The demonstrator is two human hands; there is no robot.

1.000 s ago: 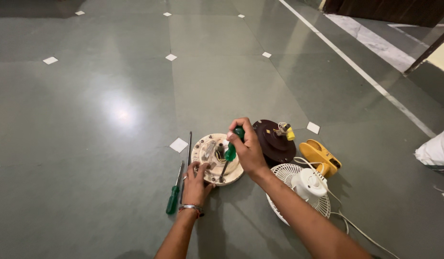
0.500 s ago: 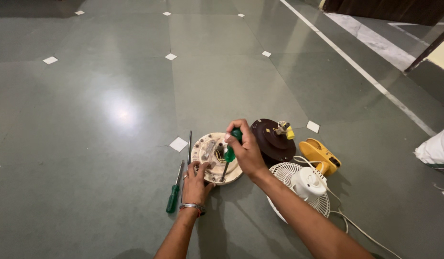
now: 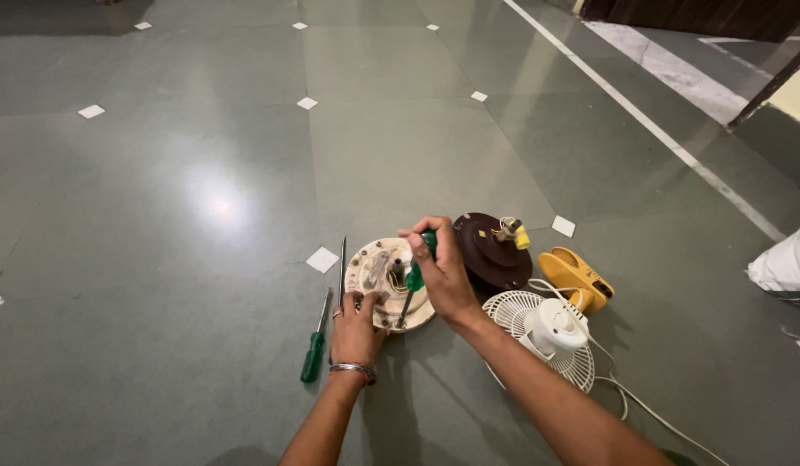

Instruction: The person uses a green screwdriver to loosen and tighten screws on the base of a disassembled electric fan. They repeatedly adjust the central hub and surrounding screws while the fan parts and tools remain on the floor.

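Observation:
A round cream motor housing (image 3: 376, 269) lies on the grey floor. My left hand (image 3: 357, 328) rests on its near rim, fingers pressed on it. My right hand (image 3: 443, 272) grips a green-handled screwdriver (image 3: 412, 286), its shaft slanting down into the housing near the front edge. A wrist bangle sits on my left arm.
A second green-handled screwdriver (image 3: 315, 349) and a thin metal rod (image 3: 342, 263) lie left of the housing. A dark brown round cover (image 3: 490, 250), a yellow tool (image 3: 577, 274) and a small white fan (image 3: 547, 332) with a cord lie to the right. A white sack (image 3: 784, 263) sits far right.
My right hand has shifted slightly on the screwdriver handle; the left hand stays on the housing rim. Nothing else has moved.

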